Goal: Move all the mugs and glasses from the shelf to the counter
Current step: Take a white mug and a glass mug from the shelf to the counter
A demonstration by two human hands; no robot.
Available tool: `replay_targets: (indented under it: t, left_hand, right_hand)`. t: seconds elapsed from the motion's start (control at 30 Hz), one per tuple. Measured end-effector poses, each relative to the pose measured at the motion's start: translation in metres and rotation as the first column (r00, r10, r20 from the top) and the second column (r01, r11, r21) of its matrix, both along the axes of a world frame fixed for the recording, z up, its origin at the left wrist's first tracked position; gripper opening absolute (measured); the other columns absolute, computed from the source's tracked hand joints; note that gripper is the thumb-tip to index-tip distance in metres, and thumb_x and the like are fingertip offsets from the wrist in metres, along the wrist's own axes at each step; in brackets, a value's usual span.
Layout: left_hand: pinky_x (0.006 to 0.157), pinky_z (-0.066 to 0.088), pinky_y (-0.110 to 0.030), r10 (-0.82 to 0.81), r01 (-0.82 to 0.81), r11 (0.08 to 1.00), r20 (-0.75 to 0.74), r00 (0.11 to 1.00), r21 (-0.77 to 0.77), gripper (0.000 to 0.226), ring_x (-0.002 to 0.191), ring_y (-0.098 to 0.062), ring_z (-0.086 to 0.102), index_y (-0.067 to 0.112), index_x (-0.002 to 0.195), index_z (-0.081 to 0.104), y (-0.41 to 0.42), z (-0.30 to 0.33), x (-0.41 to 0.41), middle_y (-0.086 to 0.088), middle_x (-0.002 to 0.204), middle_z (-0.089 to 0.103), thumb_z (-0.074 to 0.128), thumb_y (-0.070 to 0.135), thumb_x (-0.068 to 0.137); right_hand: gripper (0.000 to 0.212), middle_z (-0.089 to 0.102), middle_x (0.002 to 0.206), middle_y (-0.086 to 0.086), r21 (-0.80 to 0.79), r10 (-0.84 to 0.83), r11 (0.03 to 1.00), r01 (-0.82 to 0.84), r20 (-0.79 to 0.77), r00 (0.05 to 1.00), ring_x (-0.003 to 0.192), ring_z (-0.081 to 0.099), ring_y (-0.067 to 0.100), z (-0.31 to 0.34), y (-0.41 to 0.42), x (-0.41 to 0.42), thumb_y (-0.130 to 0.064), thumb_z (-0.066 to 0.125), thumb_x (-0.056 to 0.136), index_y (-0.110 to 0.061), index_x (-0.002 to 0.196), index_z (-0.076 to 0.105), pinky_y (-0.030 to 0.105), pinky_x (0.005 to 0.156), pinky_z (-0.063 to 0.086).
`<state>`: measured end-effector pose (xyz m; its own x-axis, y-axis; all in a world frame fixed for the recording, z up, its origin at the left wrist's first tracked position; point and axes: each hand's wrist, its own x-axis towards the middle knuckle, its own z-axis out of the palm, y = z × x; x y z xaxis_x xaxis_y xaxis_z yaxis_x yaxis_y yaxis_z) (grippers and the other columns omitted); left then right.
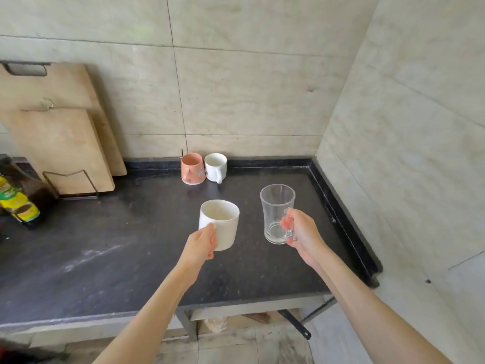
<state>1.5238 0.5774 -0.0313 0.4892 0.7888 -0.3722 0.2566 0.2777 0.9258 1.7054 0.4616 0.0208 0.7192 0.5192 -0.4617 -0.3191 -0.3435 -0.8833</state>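
The big dark stone counter [105, 245] fills the view. Two tall wooden cutting boards [60, 143] lean on the wall. The left hand [202, 243] grips a white round mug [223, 224] above the counter, probably by its hidden handle. The right hand [301, 232] curls round the handle of a clear glass mug [275, 206]. A small pink mug [193, 168] and a small white mug [215, 166] stand touching by the back wall.

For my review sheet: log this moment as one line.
left hand holds white mug | right hand holds glass mug | two mugs on counter
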Motion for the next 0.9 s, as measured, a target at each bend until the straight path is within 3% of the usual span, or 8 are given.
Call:
replay_targets:
  t: [0.13, 0.3, 0.47, 0.6, 0.7, 0.8, 0.9]
  left_hand:
    - [0.062, 0.034, -0.028, -0.027, 0.027, 1.000, -0.076, 0.997, -0.001, 0.041, 0.057, -0.016, 0.030, 0.019, 0.056, 0.034, 0.034, -0.016, 0.042, 0.007, 0.052, 0.034, 0.037, 0.036, 0.093]
    - [0.077, 0.034, -0.031, -0.085, 0.086, 0.996, -0.101, 0.991, 0.001, 0.041, 0.064, -0.016, 0.029, 0.020, 0.056, 0.029, 0.078, -0.035, 0.089, 0.004, 0.059, 0.033, 0.031, 0.035, 0.094]
    - [0.085, 0.031, -0.030, -0.124, 0.117, 0.992, -0.128, 0.984, -0.056, 0.041, 0.070, -0.016, 0.034, 0.018, 0.059, 0.033, 0.133, -0.061, 0.152, -0.001, 0.067, 0.033, 0.028, 0.035, 0.096]
    - [0.086, 0.038, -0.034, -0.114, 0.109, 0.991, -0.063, 0.991, -0.073, 0.047, 0.072, -0.027, 0.035, 0.000, 0.078, 0.055, 0.164, -0.083, 0.199, -0.020, 0.076, 0.036, 0.031, 0.035, 0.098]
    - [0.079, 0.038, -0.027, -0.119, 0.116, 0.989, -0.028, 0.992, -0.087, 0.039, 0.071, -0.012, 0.041, 0.021, 0.064, 0.044, 0.183, -0.097, 0.225, 0.004, 0.068, 0.042, 0.031, 0.036, 0.098]
    - [0.088, 0.037, -0.024, -0.135, 0.135, 0.985, 0.008, 0.991, -0.108, 0.038, 0.081, -0.006, 0.047, 0.015, 0.077, 0.050, 0.199, -0.111, 0.242, 0.011, 0.076, 0.047, 0.029, 0.039, 0.098]
    - [0.088, 0.034, -0.021, -0.168, 0.171, 0.977, 0.034, 0.985, -0.124, 0.029, 0.096, -0.006, 0.049, 0.028, 0.089, 0.049, 0.210, -0.121, 0.253, 0.012, 0.091, 0.051, 0.027, 0.044, 0.097]
  right_hand:
    - [0.025, 0.059, 0.087, 0.000, -0.066, 0.026, 0.997, -0.026, -0.005, 1.000, 0.088, 0.050, 0.012, -0.018, 0.039, 0.040, -0.020, 0.040, 0.090, -0.016, 0.069, 0.053, 0.035, 0.077, 0.039]
    - [0.028, 0.059, 0.088, -0.002, -0.073, 0.035, 0.997, -0.038, -0.048, 0.998, 0.088, 0.051, 0.011, -0.045, 0.085, 0.086, -0.018, 0.040, 0.092, -0.014, 0.066, 0.051, 0.035, 0.084, 0.043]
    - [0.022, 0.057, 0.102, 0.002, -0.062, 0.056, 0.996, -0.063, -0.108, 0.993, 0.094, 0.054, 0.014, -0.074, 0.148, 0.135, -0.014, 0.045, 0.090, -0.014, 0.069, 0.053, 0.027, 0.072, 0.045]
    - [0.022, 0.056, 0.103, 0.002, -0.028, 0.051, 0.998, -0.057, -0.165, 0.985, 0.095, 0.054, 0.015, -0.096, 0.196, 0.171, -0.011, 0.046, 0.088, -0.014, 0.067, 0.052, 0.026, 0.068, 0.047]
    - [0.025, 0.057, 0.103, 0.001, 0.000, 0.077, 0.997, -0.079, -0.173, 0.982, 0.095, 0.054, 0.013, -0.111, 0.220, 0.191, -0.010, 0.045, 0.086, -0.012, 0.062, 0.052, 0.028, 0.072, 0.048]
    - [0.030, 0.056, 0.107, 0.004, 0.033, 0.079, 0.997, -0.074, -0.191, 0.978, 0.097, 0.054, 0.015, -0.125, 0.234, 0.207, -0.010, 0.044, 0.087, -0.011, 0.059, 0.054, 0.029, 0.074, 0.049]
    - [0.029, 0.053, 0.106, 0.001, 0.008, 0.071, 0.997, -0.070, -0.174, 0.982, 0.100, 0.053, 0.016, -0.138, 0.243, 0.219, -0.012, 0.041, 0.090, -0.005, 0.066, 0.055, 0.026, 0.073, 0.049]
